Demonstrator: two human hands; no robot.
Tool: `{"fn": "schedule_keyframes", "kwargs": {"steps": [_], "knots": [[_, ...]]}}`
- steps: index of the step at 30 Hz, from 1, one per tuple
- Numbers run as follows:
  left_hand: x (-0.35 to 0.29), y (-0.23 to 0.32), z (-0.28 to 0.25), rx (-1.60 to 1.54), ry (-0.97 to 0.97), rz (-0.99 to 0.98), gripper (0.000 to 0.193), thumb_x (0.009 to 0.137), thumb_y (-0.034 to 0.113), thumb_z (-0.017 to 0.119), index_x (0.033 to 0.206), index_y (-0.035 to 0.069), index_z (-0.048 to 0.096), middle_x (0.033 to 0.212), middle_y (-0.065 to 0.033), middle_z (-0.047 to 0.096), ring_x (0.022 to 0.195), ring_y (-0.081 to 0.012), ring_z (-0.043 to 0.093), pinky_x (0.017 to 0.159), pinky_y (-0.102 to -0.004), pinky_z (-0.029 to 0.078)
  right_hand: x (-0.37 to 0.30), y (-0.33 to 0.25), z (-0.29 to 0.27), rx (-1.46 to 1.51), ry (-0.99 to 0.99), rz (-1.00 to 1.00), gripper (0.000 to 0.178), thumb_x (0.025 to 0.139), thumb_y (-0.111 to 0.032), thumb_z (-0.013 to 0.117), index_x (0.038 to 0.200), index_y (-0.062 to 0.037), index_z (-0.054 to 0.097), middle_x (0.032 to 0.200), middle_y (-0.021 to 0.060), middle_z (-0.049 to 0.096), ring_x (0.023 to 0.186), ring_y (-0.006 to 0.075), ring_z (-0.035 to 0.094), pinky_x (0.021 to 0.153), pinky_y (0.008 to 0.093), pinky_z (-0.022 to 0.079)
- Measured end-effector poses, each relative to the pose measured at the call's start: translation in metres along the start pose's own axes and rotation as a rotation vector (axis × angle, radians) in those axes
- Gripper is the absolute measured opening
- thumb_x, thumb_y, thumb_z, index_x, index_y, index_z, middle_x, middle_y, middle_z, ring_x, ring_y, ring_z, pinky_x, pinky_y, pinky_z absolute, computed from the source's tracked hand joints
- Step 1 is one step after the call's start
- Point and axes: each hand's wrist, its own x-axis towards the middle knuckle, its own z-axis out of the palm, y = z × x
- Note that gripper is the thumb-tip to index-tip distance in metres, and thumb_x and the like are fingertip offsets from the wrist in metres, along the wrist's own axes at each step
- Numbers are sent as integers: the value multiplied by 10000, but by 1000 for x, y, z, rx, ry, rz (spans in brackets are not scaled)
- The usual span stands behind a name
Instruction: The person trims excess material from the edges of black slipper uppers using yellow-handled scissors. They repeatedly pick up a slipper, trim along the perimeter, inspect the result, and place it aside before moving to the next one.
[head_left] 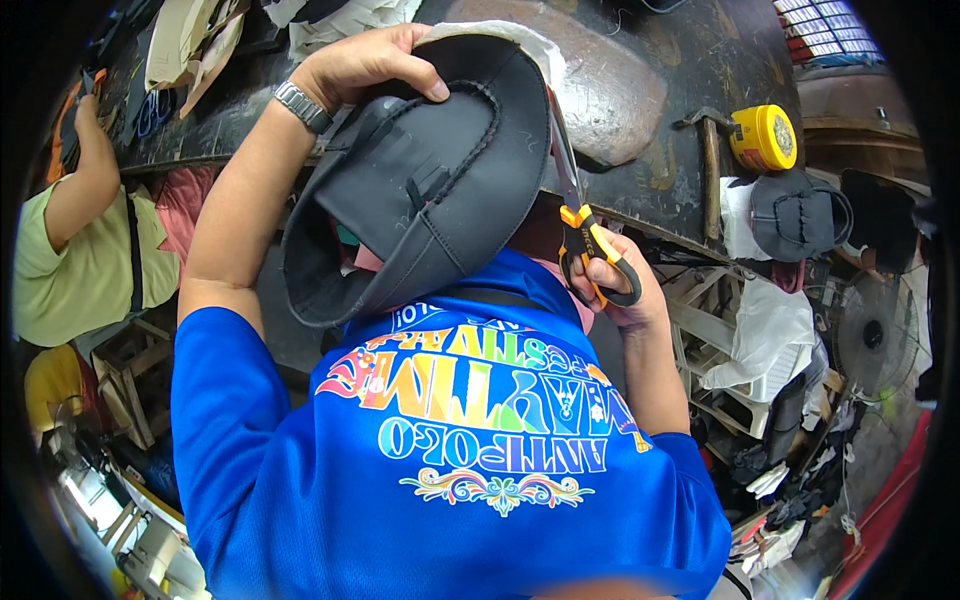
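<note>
A black shoe upper (pixel 440 140) with a puckered U-shaped seam is tilted up in front of my chest. My left hand (pixel 375 70) is closed on its far edge, the thumb pressed on the black face and the other fingers hidden behind. White lining (pixel 535 42) shows along the far right rim. My right hand (pixel 630 280) grips scissors (pixel 580 215) by their orange and black handles. Their long blades point away from me and lie along the upper's right edge; whether they touch it I cannot tell.
On the dark worktable (pixel 690 60) lies a flat stone slab (pixel 610 95). A hammer (pixel 711 170), a yellow tub (pixel 765 138) and another black upper (pixel 795 215) are at the right. A fan (pixel 872 335) stands farther right. A person in pale green (pixel 80 260) is at the left.
</note>
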Motion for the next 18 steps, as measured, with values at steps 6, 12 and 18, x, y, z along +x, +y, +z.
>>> {"fn": "schedule_keyframes", "kwargs": {"steps": [6, 12, 18], "knots": [[6, 4, 10, 147, -37, -4, 477, 715, 88, 758, 1162, -6, 621, 953, -45, 692, 814, -92, 639, 793, -222, 514, 7, -3, -1, 67, -45, -32, 529, 748, -479, 783, 955, -35, 582, 683, 24, 577, 530, 65, 514, 471, 178, 408], [4, 13, 15, 162, -98, -74, 470, 711, 85, 748, 1154, -12, 623, 953, -57, 699, 785, -106, 654, 756, -240, 534, 2, -6, 0, -21, 9, -8, 623, 715, -551, 789, 928, -15, 553, 634, 37, 541, 490, 83, 480, 444, 194, 380], [7, 13, 17, 141, -140, -135, 452, 661, 27, 748, 1093, -29, 628, 922, -42, 691, 801, -109, 646, 798, -248, 532, -6, -11, -6, -67, -10, 34, 606, 703, -524, 798, 912, -12, 552, 584, 24, 525, 453, 71, 461, 413, 186, 348]]}}
